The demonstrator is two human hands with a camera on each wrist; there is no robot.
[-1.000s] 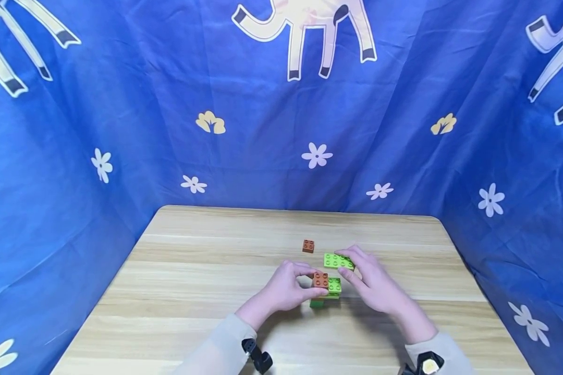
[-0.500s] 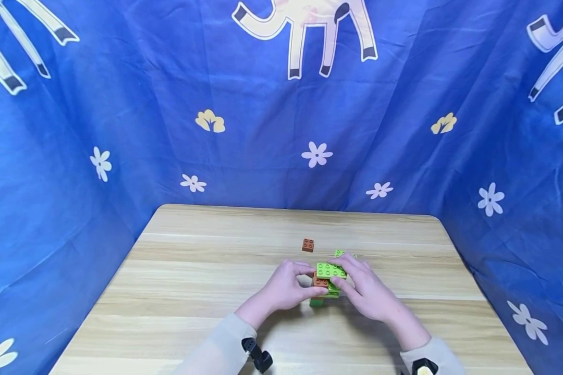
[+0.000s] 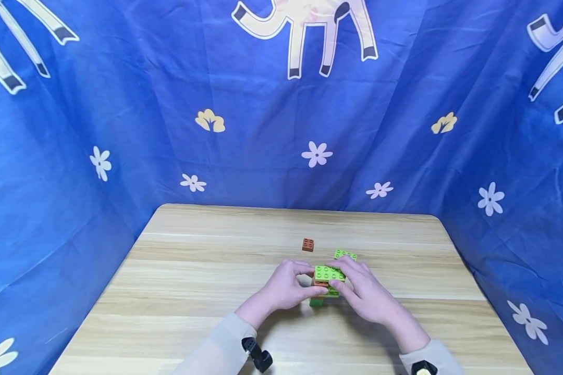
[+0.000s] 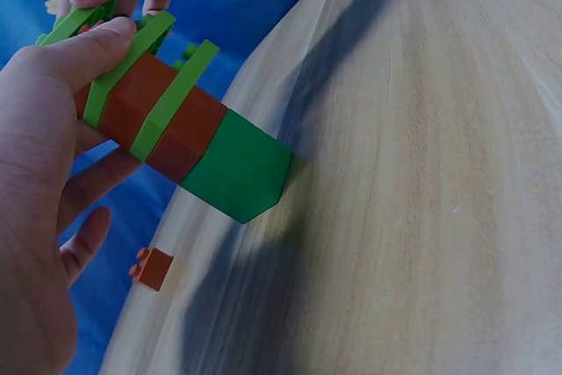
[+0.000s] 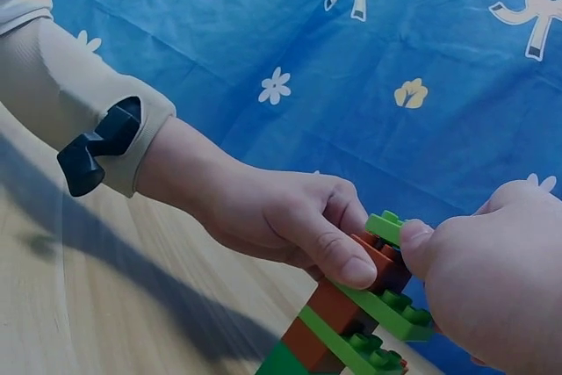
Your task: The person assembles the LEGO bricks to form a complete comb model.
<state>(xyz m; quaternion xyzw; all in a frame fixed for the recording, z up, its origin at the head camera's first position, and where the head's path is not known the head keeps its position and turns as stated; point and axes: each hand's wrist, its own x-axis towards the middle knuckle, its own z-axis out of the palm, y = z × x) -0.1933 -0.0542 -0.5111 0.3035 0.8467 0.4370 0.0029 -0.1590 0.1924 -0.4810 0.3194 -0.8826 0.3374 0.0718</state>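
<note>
A tower of bricks stands upright, with a dark green brick (image 4: 237,167) at its foot and brown bricks (image 4: 132,94) alternating with thin light green plates (image 4: 176,98) above. My left hand (image 3: 286,286) grips the tower near its top, thumb on the near side. In my right hand (image 3: 368,294) a light green plate (image 3: 329,273) is pinched between thumb and fingers, lying over the top brown brick. The right wrist view shows that plate (image 5: 384,227) at the brown brick's (image 5: 386,265) studs; whether it is fully seated I cannot tell.
A loose brown brick (image 3: 308,245) lies on the wooden table (image 3: 206,250) behind the tower. Another light green plate (image 3: 345,254) shows just beyond my right hand. Blue patterned cloth (image 3: 262,172) surrounds the table's back and sides.
My right hand has carried the light green plate left and onto the tower's top, uncovering the other green plate behind. My left hand has kept its grip in nearly the same place.
</note>
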